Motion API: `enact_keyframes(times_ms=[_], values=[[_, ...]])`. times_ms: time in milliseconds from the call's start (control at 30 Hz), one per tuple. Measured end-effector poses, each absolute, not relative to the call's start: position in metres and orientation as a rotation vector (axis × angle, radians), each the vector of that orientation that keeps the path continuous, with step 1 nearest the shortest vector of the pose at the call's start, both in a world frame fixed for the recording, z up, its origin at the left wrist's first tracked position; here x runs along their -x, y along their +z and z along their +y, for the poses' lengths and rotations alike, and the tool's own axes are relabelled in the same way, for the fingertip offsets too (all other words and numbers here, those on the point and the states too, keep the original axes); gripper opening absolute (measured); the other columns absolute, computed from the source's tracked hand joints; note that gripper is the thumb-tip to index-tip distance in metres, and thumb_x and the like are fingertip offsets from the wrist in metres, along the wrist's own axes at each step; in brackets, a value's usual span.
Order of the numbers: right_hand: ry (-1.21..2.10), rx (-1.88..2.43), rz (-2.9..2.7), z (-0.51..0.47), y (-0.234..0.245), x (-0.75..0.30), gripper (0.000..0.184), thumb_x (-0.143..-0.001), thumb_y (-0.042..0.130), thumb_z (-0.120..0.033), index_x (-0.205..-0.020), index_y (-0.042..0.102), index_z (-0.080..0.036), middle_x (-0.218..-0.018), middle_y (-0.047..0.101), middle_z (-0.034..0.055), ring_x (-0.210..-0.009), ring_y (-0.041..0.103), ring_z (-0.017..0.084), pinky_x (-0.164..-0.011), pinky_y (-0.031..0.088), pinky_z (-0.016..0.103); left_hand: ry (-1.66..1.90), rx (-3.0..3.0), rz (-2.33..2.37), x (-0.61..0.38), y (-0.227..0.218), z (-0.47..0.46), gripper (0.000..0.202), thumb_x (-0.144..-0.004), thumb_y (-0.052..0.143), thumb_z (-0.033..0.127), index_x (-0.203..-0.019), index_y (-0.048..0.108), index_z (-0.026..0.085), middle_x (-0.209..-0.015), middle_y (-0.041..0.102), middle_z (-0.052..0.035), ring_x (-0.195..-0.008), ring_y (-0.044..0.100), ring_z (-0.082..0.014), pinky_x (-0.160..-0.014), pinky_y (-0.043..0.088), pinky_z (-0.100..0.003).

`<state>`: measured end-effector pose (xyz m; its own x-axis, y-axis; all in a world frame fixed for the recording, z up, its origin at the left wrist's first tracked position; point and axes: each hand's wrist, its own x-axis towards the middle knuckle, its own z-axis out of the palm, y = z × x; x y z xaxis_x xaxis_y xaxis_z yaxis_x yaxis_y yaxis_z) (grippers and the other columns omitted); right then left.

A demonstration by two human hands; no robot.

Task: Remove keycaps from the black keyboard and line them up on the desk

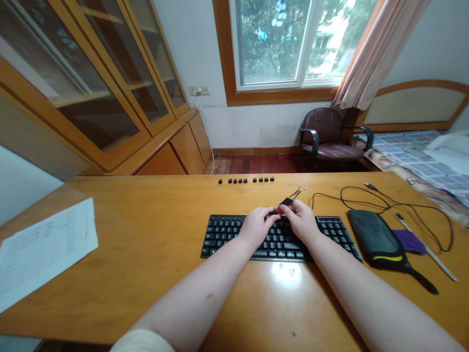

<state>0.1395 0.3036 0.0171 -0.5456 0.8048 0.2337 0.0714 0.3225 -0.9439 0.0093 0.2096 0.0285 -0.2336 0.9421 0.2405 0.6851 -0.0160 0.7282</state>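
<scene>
A black keyboard point(223, 239) lies on the wooden desk, and both hands meet over its back edge, covering some keys. My right hand point(302, 220) is closed on a keycap puller point(286, 201), a small black handle with thin wire prongs pointing up and away. My left hand point(257, 224) is pinched beside it, fingertips nearly touching the right ones. Something small and dark shows at the left fingertips, too hidden to name. Beyond the keyboard, several loose black keycaps point(240, 181) stand in a row near the desk's far edge.
Right of the keyboard lie a dark cleaning mitt point(373, 237), a purple cloth point(409, 241), a white-handled brush point(436, 259) and a looped cable point(390, 204). Printed paper point(51, 249) is at the left. A chair point(326, 132) stands beyond the desk point(146, 254).
</scene>
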Motion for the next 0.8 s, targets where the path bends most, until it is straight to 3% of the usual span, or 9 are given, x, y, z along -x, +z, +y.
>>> enact_keyframes(times_ms=[400,667,800], values=[[1.319,0.581,-1.917,0.3064,0.0088,-0.1413,0.02,-0.082,0.057,-0.037,-0.086,0.062,-0.017,-0.083,0.068,0.0058,-0.077,0.063,0.018,-0.072,0.051,0.031,1.138,-1.642,1.909,-0.0085,0.0249,0.2135,0.02,-0.086,0.051,0.027,-0.094,0.068,0.019,-0.093,0.07,-0.004,-0.089,0.062,-0.018,-0.081,0.047,-0.029],[1.307,0.586,-1.869,0.3034,0.0162,-0.1411,0.022,-0.085,0.053,-0.037,-0.082,0.062,-0.017,-0.078,0.067,0.0058,-0.069,0.062,0.016,-0.068,0.051,0.031,1.353,-1.466,1.767,-0.0052,0.022,0.2146,0.021,-0.082,0.056,0.031,-0.094,0.069,0.019,-0.095,0.07,-0.0041,-0.088,0.063,-0.0182,-0.083,0.048,-0.031],[1.219,0.51,-1.931,0.3031,0.016,-0.1432,0.018,-0.085,0.054,-0.033,-0.085,0.064,-0.018,-0.083,0.067,0.0063,-0.078,0.063,0.018,-0.073,0.052,0.032,1.428,-1.266,1.605,-0.0004,0.0242,0.2164,0.027,-0.084,0.052,0.034,-0.089,0.071,0.016,-0.089,0.072,-0.0061,-0.08,0.065,-0.0182,-0.078,0.05,-0.031]])
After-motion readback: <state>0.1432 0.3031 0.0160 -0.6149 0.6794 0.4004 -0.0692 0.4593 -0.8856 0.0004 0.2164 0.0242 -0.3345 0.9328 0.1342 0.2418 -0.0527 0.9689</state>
